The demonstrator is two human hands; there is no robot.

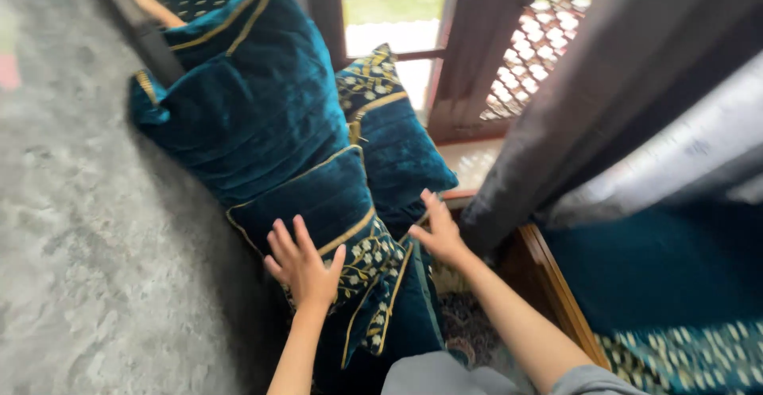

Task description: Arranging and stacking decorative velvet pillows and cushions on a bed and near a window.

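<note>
My left hand (304, 264) lies flat, fingers spread, on a teal velvet cushion (318, 200) with gold piping and a floral embroidered band. My right hand (439, 232) is open beside that cushion's right edge, fingertips touching a second teal cushion (401, 152) that leans behind it. A larger teal velvet cushion (246, 97) stands further back on the left. Neither hand grips anything.
A grey carpet (87, 228) covers the floor to the left. Dark grey curtains (572, 117) hang on the right beside a wooden lattice window frame (548, 37). A wooden-edged seat with teal upholstery (668, 284) sits at lower right. A patterned rug (469, 331) shows below.
</note>
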